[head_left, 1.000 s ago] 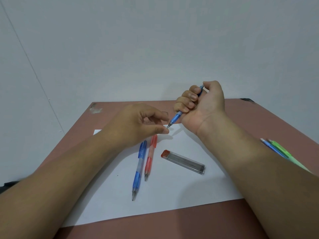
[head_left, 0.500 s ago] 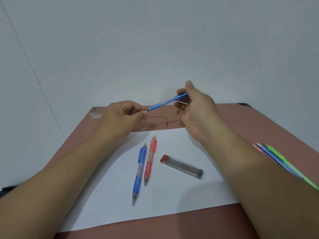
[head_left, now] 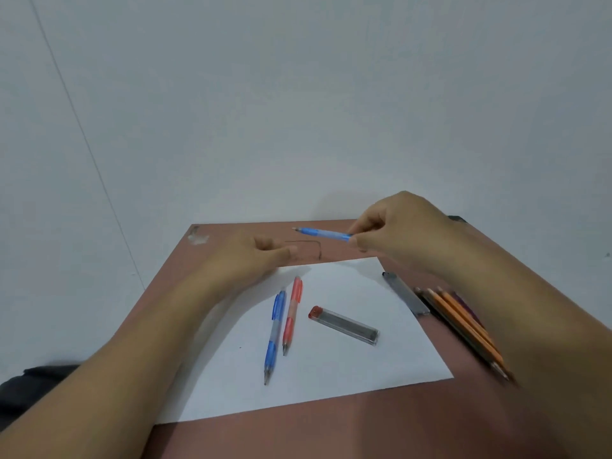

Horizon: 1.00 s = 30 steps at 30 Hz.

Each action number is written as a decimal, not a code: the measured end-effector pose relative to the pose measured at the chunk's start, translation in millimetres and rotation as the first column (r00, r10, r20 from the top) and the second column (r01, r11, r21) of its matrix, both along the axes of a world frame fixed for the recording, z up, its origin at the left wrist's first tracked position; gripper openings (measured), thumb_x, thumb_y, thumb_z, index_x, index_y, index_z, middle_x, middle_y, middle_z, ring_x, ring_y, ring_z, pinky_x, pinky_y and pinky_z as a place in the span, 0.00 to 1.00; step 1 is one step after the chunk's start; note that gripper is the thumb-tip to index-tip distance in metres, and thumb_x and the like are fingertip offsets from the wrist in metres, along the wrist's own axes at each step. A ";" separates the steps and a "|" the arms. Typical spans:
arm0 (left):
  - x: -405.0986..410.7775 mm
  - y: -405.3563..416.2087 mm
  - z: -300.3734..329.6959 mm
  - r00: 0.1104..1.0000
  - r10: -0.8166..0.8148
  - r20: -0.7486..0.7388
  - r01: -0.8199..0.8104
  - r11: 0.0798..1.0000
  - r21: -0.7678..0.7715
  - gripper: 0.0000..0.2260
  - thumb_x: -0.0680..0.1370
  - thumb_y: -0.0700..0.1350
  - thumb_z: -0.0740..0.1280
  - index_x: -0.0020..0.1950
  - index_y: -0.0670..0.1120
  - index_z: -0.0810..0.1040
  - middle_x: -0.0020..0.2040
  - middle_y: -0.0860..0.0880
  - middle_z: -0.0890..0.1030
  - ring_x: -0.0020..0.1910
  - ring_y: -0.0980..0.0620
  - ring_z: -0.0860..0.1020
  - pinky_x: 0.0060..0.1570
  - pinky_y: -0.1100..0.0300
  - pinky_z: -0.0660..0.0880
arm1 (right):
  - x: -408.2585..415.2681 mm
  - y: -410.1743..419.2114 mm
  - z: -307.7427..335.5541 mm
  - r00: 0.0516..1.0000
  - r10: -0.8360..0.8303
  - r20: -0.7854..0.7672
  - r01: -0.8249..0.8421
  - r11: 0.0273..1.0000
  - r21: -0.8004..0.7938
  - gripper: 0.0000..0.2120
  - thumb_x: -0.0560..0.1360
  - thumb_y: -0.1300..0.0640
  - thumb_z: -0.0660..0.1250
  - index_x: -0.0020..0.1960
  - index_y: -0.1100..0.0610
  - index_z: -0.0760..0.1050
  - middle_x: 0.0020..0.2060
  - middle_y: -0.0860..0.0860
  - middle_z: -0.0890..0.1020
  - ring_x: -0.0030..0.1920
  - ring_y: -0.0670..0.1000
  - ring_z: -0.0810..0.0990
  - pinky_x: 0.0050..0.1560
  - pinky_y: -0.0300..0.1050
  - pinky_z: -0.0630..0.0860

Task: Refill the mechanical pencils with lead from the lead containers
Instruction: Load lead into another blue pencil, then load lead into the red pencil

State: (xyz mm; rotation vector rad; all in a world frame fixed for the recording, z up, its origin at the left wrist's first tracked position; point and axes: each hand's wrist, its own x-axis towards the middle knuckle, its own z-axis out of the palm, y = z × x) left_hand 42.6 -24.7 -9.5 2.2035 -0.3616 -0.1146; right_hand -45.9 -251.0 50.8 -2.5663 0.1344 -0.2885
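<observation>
**Pencil held above the desk, left hand close by**

My right hand [head_left: 407, 233] pinches a blue pencil [head_left: 323, 232] at one end, held level above the desk [head_left: 331, 429], tip toward my left. I can't see its rear end; the fingers cover it. My left hand [head_left: 251, 256] has thumb and fingers curled together; whether they hold a lead I cannot tell. On the paper [head_left: 331, 376] lie a second blue pencil [head_left: 274, 332], a red pencil [head_left: 291, 314] and a lead case [head_left: 344, 325]. A grey case [head_left: 405, 294] and orange pencils [head_left: 463, 323] are partly hidden by my right forearm and blurred.
</observation>
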 end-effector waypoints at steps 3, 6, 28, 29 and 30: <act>0.2 -1.6 12.0 0.999 -0.008 -0.036 0.014 0.984 0.179 0.20 0.75 0.68 0.67 0.37 0.53 0.79 0.37 0.57 0.78 0.42 0.53 0.76 0.42 0.59 0.70 | -18.0 -9.6 -14.2 1.000 -0.010 0.014 0.009 1.000 0.023 0.05 0.76 0.53 0.71 0.45 0.45 0.84 0.38 0.42 0.83 0.29 0.37 0.77 0.26 0.30 0.67; -11.2 -9.4 23.9 0.997 -0.069 -0.016 0.070 0.929 0.363 0.16 0.74 0.69 0.67 0.50 0.59 0.83 0.52 0.60 0.80 0.53 0.55 0.76 0.51 0.57 0.71 | -35.5 -17.2 -31.9 0.999 -0.025 0.045 0.026 0.999 -0.026 0.05 0.79 0.51 0.69 0.49 0.45 0.85 0.41 0.41 0.83 0.38 0.41 0.79 0.31 0.31 0.68; -135.9 -166.3 -7.6 0.830 -0.461 0.315 0.261 0.818 0.512 0.24 0.74 0.71 0.64 0.63 0.59 0.77 0.54 0.57 0.80 0.49 0.56 0.78 0.51 0.55 0.79 | -150.3 -112.5 -71.7 0.802 -0.575 0.161 0.583 0.812 -0.007 0.11 0.78 0.51 0.68 0.42 0.53 0.85 0.34 0.48 0.83 0.35 0.48 0.80 0.37 0.49 0.82; -137.5 -167.6 -10.5 0.829 -0.459 0.319 0.246 0.812 0.530 0.24 0.74 0.71 0.63 0.63 0.59 0.76 0.55 0.57 0.80 0.50 0.55 0.78 0.52 0.55 0.79 | -151.2 -112.1 -74.6 0.806 -0.573 0.148 0.580 0.814 -0.006 0.11 0.79 0.50 0.67 0.43 0.52 0.85 0.34 0.48 0.83 0.35 0.47 0.81 0.37 0.48 0.81; -138.9 -168.7 -13.1 0.823 -0.460 0.332 0.232 0.807 0.543 0.24 0.75 0.71 0.62 0.64 0.59 0.76 0.55 0.57 0.80 0.51 0.55 0.78 0.52 0.55 0.79 | -151.7 -111.1 -77.4 0.809 -0.571 0.137 0.578 0.816 -0.008 0.11 0.79 0.49 0.67 0.43 0.51 0.85 0.34 0.47 0.83 0.35 0.47 0.81 0.36 0.47 0.81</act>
